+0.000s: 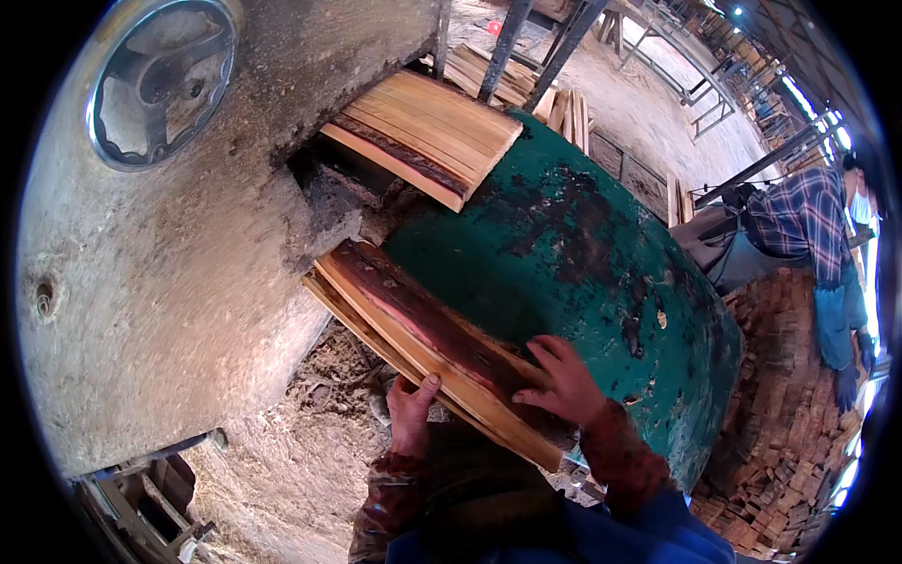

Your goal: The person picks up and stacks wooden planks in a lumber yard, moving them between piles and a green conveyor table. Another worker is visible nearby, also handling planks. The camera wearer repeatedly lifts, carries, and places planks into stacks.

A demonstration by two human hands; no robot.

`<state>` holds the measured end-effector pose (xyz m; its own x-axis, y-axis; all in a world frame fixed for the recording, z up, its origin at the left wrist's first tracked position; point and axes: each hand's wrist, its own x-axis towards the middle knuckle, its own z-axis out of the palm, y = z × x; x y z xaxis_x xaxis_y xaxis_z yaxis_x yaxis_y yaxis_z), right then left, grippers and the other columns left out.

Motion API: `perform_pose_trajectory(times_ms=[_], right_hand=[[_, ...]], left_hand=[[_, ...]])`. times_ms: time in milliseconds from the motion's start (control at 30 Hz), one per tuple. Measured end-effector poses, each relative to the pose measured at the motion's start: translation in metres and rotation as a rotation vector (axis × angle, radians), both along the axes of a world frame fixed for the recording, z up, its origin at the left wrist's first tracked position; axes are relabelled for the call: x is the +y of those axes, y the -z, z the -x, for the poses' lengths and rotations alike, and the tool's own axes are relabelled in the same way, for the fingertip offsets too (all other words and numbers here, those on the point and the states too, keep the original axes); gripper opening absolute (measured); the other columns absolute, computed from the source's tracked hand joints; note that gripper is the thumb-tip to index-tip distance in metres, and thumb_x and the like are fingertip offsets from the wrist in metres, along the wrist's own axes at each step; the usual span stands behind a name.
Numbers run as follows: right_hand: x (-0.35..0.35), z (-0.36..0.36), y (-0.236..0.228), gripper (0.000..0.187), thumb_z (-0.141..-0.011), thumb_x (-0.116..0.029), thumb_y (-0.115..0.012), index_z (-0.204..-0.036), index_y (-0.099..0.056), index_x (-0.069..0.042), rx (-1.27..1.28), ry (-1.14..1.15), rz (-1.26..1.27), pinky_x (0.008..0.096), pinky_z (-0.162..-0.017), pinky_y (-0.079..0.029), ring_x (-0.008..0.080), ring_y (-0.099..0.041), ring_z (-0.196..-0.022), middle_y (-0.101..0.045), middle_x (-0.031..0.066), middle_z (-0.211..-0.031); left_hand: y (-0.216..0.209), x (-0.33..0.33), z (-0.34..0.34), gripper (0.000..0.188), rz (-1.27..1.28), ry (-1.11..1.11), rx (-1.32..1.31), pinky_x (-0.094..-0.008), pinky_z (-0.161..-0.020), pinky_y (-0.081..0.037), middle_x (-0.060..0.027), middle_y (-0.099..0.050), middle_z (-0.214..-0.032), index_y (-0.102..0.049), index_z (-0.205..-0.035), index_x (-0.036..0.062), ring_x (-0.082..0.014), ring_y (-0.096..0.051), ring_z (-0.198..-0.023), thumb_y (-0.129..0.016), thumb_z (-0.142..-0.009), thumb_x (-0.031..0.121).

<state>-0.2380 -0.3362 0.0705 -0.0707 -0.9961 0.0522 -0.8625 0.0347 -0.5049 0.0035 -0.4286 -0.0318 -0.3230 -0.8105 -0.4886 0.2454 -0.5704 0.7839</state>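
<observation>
Two or more rough wooden boards (427,352), with dark bark along the upper one, slant across the green metal table's near edge. Around their near long edge my left hand (411,409) is closed, thumb on top and fingers underneath. My right hand (567,381) lies over the bark side near the boards' right end, its thumb and fingers apart and touching the wood. Beyond them, a flat row of sawn strips (432,127), with bark on its near side, comes out from the machine onto the green table (564,235).
At left stands a dusty machine housing (178,254) with a handwheel (162,80). A co-worker in a plaid shirt (799,221) leans over a big pile of cut wood blocks (780,404) at right. More planks (568,117) and metal posts (507,47) stand behind the table.
</observation>
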Motion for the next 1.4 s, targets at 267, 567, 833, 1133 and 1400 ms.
perform_pose_trajectory(times_ms=[267, 567, 833, 1133, 1400], right_hand=[[-0.043, 0.021, 0.048, 0.11, -0.072, -0.068, -0.072, -0.134, -0.039, 0.016, -0.342, -0.116, -0.42, 0.0445, -0.098, -0.043, 0.0424, -0.054, -0.115, -0.053, 0.0336, -0.12], [-0.039, 0.007, 0.051, 0.091, -0.075, -0.057, -0.077, -0.128, -0.048, 0.011, -0.421, -0.066, -0.407, 0.0405, -0.097, -0.046, 0.0382, -0.059, -0.113, -0.06, 0.0288, -0.118], [0.002, -0.047, 0.043, 0.103, -0.07, -0.067, -0.073, -0.129, -0.047, 0.013, -0.467, 0.142, -0.329, 0.0425, -0.097, -0.046, 0.0416, -0.058, -0.114, -0.059, 0.0331, -0.119], [0.055, -0.133, 0.06, 0.094, -0.071, -0.063, -0.074, -0.129, -0.05, 0.006, -0.69, 0.43, -0.143, 0.0442, -0.093, -0.047, 0.0416, -0.06, -0.108, -0.061, 0.0291, -0.116], [0.092, -0.191, 0.065, 0.081, -0.07, -0.061, -0.074, -0.111, -0.057, 0.007, -0.642, 0.636, -0.251, 0.0466, -0.086, -0.049, 0.0427, -0.062, -0.1, -0.063, 0.0289, -0.104]], left_hand=[[-0.009, 0.001, 0.001, 0.063, -0.079, -0.016, 0.075, -0.0373, -0.084, -0.057, -0.0132, -0.064, -0.11, -0.054, -0.124, -0.0047, -0.0225, -0.066, -0.097, -0.08, -0.081, 0.034], [0.009, 0.013, -0.001, 0.059, -0.015, -0.079, 0.105, -0.036, -0.088, -0.055, -0.0127, -0.064, -0.112, -0.054, -0.124, -0.0059, -0.0233, -0.065, -0.099, -0.079, -0.083, 0.029], [0.009, 0.042, -0.013, 0.057, -0.082, -0.094, 0.209, -0.0399, -0.097, -0.049, -0.0109, -0.059, -0.123, -0.048, -0.133, 0.0026, -0.0256, -0.059, -0.111, -0.058, -0.096, 0.044], [0.022, 0.043, -0.072, 0.056, -0.221, 0.199, 0.353, -0.0374, -0.085, -0.052, -0.012, -0.063, -0.107, -0.051, -0.127, 0.0054, -0.0251, -0.062, -0.096, -0.048, -0.097, 0.053], [0.025, 0.049, -0.111, 0.06, -0.245, 0.363, 0.282, -0.0387, -0.081, -0.053, -0.0104, -0.063, -0.102, -0.052, -0.124, 0.0063, -0.0241, -0.062, -0.09, -0.05, -0.093, 0.058]])
